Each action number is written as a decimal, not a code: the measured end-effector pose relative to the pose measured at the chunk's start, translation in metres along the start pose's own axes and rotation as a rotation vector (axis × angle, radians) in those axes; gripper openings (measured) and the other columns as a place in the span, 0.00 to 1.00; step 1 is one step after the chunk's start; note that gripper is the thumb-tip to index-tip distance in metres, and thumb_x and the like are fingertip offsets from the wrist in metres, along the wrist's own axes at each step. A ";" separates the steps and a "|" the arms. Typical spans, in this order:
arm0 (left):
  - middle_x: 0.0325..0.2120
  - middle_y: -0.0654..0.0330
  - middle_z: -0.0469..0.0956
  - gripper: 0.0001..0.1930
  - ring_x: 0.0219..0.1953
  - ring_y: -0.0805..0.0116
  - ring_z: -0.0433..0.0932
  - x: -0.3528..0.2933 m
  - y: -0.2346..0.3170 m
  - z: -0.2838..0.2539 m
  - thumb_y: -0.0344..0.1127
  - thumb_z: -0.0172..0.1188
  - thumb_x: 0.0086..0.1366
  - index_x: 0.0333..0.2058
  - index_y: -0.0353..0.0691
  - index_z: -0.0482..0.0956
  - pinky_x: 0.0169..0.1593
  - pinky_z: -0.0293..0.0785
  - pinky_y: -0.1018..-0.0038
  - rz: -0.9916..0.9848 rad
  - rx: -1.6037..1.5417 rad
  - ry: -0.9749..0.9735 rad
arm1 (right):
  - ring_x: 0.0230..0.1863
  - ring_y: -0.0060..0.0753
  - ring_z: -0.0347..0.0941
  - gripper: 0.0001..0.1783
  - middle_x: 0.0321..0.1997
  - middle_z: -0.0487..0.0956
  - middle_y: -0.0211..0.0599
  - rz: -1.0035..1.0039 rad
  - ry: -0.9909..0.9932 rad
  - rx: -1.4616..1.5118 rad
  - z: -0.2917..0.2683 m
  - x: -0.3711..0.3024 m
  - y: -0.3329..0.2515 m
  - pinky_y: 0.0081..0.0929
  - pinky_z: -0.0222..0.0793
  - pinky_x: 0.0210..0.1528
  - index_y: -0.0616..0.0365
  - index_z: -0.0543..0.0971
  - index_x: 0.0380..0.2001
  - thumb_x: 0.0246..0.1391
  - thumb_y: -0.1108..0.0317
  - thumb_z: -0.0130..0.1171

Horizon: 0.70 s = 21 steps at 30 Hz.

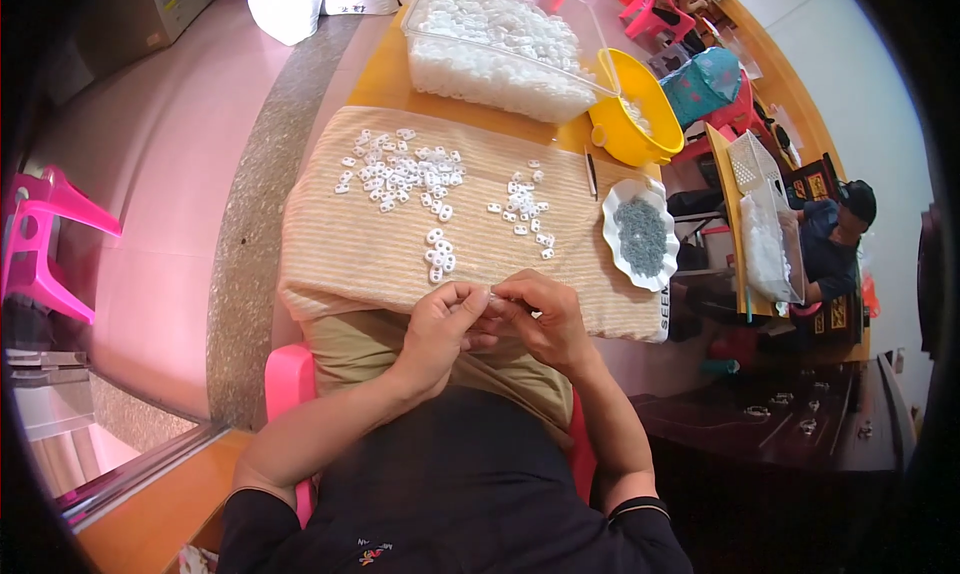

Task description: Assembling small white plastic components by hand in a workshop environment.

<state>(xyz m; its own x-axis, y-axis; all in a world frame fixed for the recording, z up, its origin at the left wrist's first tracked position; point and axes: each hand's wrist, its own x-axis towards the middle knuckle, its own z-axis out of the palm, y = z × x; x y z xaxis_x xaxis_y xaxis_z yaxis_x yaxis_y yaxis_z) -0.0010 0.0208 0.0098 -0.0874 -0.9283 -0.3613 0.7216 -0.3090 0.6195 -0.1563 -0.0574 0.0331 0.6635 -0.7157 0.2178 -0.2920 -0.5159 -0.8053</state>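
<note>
My left hand [440,326] and my right hand [548,319] meet at the near edge of the cloth-covered table. Fingertips of both pinch a small whitish piece [492,297], mostly hidden by the fingers. Just beyond my left hand lies a small cluster of white two-holed plastic pieces [439,257]. Farther off, a large loose pile of similar white pieces [400,171] spreads on the left, and a smaller group [521,202] sits right of it. A white scalloped dish [612,236] of small grey parts [642,236] stands to the right.
The striped beige cloth [350,254] covers the tabletop. A thin black-and-white tool [591,174] lies near the dish. At the back are a clear bin [500,99] full of white pieces and a yellow basin [622,139]. Another person [835,236] sits at a right-hand table; a pink stool [50,229] stands left.
</note>
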 end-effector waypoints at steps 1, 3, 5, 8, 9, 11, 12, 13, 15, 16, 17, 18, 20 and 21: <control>0.31 0.63 0.77 0.09 0.31 0.77 0.75 0.001 -0.001 -0.001 0.39 0.53 0.68 0.40 0.40 0.74 0.36 0.75 0.78 0.000 0.006 -0.001 | 0.31 0.45 0.76 0.08 0.31 0.77 0.46 0.000 0.003 -0.003 0.000 -0.001 0.001 0.31 0.71 0.32 0.62 0.78 0.34 0.48 0.76 0.60; 0.32 0.63 0.78 0.09 0.31 0.76 0.75 0.003 -0.004 -0.002 0.38 0.54 0.67 0.40 0.40 0.73 0.35 0.75 0.78 0.003 0.010 -0.007 | 0.30 0.45 0.76 0.08 0.31 0.77 0.45 -0.039 0.016 -0.012 -0.001 -0.002 0.006 0.31 0.71 0.31 0.62 0.77 0.33 0.47 0.76 0.61; 0.32 0.63 0.77 0.09 0.31 0.76 0.75 0.004 -0.006 -0.004 0.38 0.54 0.67 0.41 0.40 0.73 0.35 0.76 0.78 0.029 0.000 0.036 | 0.29 0.41 0.76 0.07 0.30 0.78 0.43 -0.057 0.066 -0.110 -0.001 0.000 0.008 0.28 0.71 0.29 0.62 0.78 0.32 0.47 0.77 0.62; 0.32 0.62 0.77 0.10 0.31 0.76 0.75 0.005 -0.007 -0.006 0.36 0.56 0.66 0.42 0.39 0.72 0.35 0.76 0.78 0.018 -0.006 0.052 | 0.28 0.38 0.77 0.06 0.30 0.79 0.40 -0.069 0.148 -0.288 0.001 0.014 0.011 0.27 0.71 0.28 0.61 0.78 0.31 0.46 0.77 0.63; 0.32 0.62 0.77 0.10 0.31 0.76 0.75 0.005 -0.007 -0.006 0.36 0.56 0.66 0.42 0.39 0.72 0.35 0.76 0.78 0.018 -0.006 0.048 | 0.28 0.41 0.77 0.06 0.30 0.79 0.40 -0.063 0.180 -0.371 0.003 0.018 0.012 0.29 0.72 0.28 0.60 0.79 0.30 0.46 0.75 0.63; 0.32 0.62 0.77 0.10 0.31 0.76 0.75 0.004 -0.006 -0.005 0.33 0.57 0.64 0.42 0.38 0.72 0.34 0.76 0.78 0.008 0.060 0.070 | 0.29 0.42 0.77 0.05 0.30 0.79 0.39 -0.058 0.136 -0.427 0.008 0.025 0.017 0.31 0.72 0.29 0.59 0.79 0.29 0.47 0.72 0.63; 0.32 0.62 0.77 0.10 0.31 0.76 0.75 0.005 -0.007 -0.005 0.33 0.57 0.64 0.42 0.38 0.72 0.34 0.76 0.78 0.009 0.059 0.068 | 0.29 0.44 0.77 0.05 0.30 0.79 0.38 -0.053 0.090 -0.479 0.009 0.028 0.018 0.33 0.72 0.29 0.58 0.79 0.28 0.48 0.70 0.63; 0.31 0.62 0.76 0.10 0.31 0.77 0.75 0.006 -0.008 -0.006 0.33 0.58 0.64 0.42 0.37 0.72 0.34 0.76 0.79 0.015 0.060 0.063 | 0.29 0.44 0.77 0.05 0.30 0.79 0.38 -0.054 0.090 -0.482 0.007 0.031 0.018 0.33 0.72 0.29 0.58 0.79 0.28 0.48 0.70 0.63; 0.31 0.62 0.76 0.10 0.31 0.77 0.75 0.007 -0.009 -0.008 0.32 0.58 0.64 0.42 0.36 0.72 0.34 0.76 0.80 0.022 0.055 0.069 | 0.29 0.44 0.77 0.05 0.30 0.79 0.38 -0.033 0.149 -0.456 0.007 0.036 0.015 0.35 0.72 0.30 0.57 0.80 0.28 0.47 0.68 0.62; 0.30 0.62 0.76 0.10 0.30 0.77 0.75 0.007 -0.009 -0.008 0.31 0.58 0.63 0.42 0.36 0.72 0.33 0.76 0.80 0.021 0.068 0.070 | 0.29 0.44 0.77 0.05 0.30 0.79 0.38 -0.034 0.144 -0.455 0.004 0.040 0.015 0.35 0.72 0.30 0.57 0.80 0.28 0.47 0.68 0.62; 0.30 0.63 0.76 0.10 0.30 0.77 0.75 0.007 -0.009 -0.007 0.31 0.58 0.63 0.41 0.36 0.73 0.33 0.76 0.81 0.019 0.082 0.068 | 0.29 0.45 0.77 0.06 0.30 0.79 0.38 -0.031 0.185 -0.513 -0.001 0.045 0.015 0.34 0.72 0.30 0.57 0.80 0.29 0.47 0.68 0.62; 0.30 0.63 0.76 0.10 0.30 0.77 0.75 0.007 -0.009 -0.008 0.31 0.58 0.63 0.41 0.36 0.73 0.33 0.76 0.81 0.017 0.079 0.069 | 0.29 0.45 0.77 0.06 0.30 0.79 0.37 -0.028 0.226 -0.570 -0.006 0.050 0.015 0.34 0.72 0.30 0.57 0.80 0.29 0.47 0.68 0.63; 0.28 0.64 0.77 0.08 0.29 0.78 0.76 0.008 -0.010 -0.009 0.31 0.59 0.63 0.40 0.37 0.73 0.33 0.77 0.81 0.011 0.069 0.065 | 0.31 0.46 0.77 0.07 0.32 0.79 0.38 0.022 0.197 -0.611 -0.010 0.058 0.021 0.36 0.71 0.32 0.57 0.81 0.30 0.47 0.66 0.62; 0.28 0.64 0.77 0.08 0.29 0.78 0.76 0.008 -0.010 -0.008 0.31 0.59 0.63 0.40 0.37 0.73 0.33 0.77 0.81 0.011 0.069 0.065 | 0.32 0.47 0.77 0.08 0.33 0.78 0.38 0.071 0.158 -0.671 -0.011 0.061 0.027 0.37 0.71 0.34 0.56 0.81 0.30 0.48 0.65 0.62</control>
<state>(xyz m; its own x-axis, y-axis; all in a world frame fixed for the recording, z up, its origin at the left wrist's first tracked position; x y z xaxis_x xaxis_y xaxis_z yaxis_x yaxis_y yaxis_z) -0.0034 0.0185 -0.0050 -0.0336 -0.9170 -0.3975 0.6733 -0.3147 0.6691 -0.1314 -0.1198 0.0303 0.5335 -0.7923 0.2961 -0.7277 -0.6084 -0.3167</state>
